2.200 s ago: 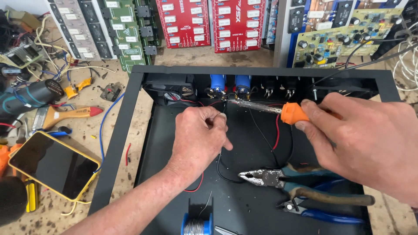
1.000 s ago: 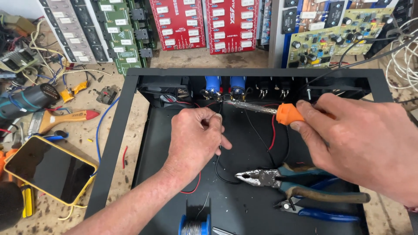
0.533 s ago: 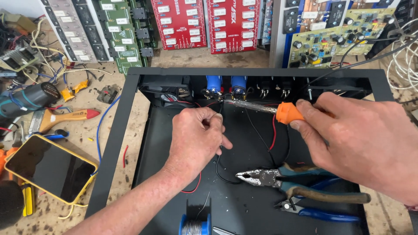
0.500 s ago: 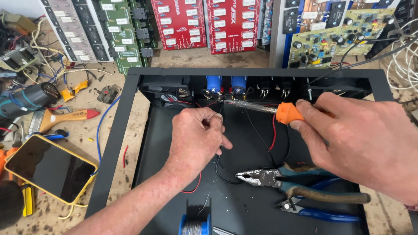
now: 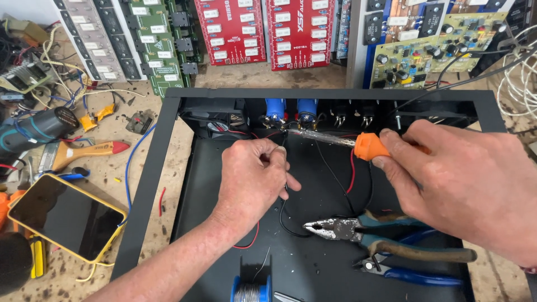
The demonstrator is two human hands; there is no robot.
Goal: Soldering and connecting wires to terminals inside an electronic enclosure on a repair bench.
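- the right hand (image 5: 470, 196) has its fingers (image 5: 391, 148) closed round the orange collar of a soldering iron (image 5: 366, 146); the metal shaft runs left from them, its tip at the terminals below two blue capacitors (image 5: 291, 109).
- the left hand (image 5: 251, 179) is curled, thumb and forefinger (image 5: 278, 155) pinched together on a thin black wire (image 5: 284, 193) just below the iron's tip; the wire drops from the fingers and loops on the black case (image 5: 156, 168) floor.
- a red wire (image 5: 352, 173) hangs just left of the right fingers.
- below the right hand lie pliers (image 5: 347, 229) with teal and brown grips, jaws pointing left, and blue-handled cutters (image 5: 414, 273) under them.
- below the left wrist stands a solder spool (image 5: 250, 291).
- beyond the case, red boards (image 5: 263, 31) and green boards (image 5: 151, 39) lean upright.
- far left of the left hand, on the surface (image 5: 151, 223), lie a yellow-cased phone (image 5: 64, 223), a brush (image 5: 84, 152) and a drill (image 5: 33, 128).
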